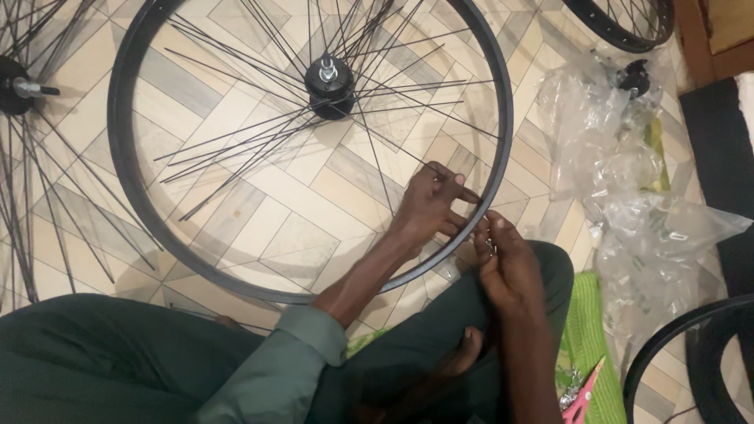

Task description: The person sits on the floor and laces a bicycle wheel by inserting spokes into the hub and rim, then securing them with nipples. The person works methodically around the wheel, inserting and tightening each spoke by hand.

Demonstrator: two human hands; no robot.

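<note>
A black bicycle rim (119, 149) lies flat on the tiled floor in front of me, with a black hub (329, 85) in its middle and thin spokes (236, 149) fanning out loosely. My left hand (430, 206) reaches inside the rim near its right side and pinches the end of a spoke against the rim. My right hand (504, 263) is just outside the rim, right beside the left, with its fingers closed on small silvery metal pieces (489, 247). My legs in dark green trousers are folded under the rim's near edge.
Crumpled clear plastic bags (628, 173) lie to the right. Another spoked wheel (23, 118) lies at the left edge, a rim (628, 31) at top right, one more rim (667, 353) at bottom right. A green cloth (585, 330) lies by my knee.
</note>
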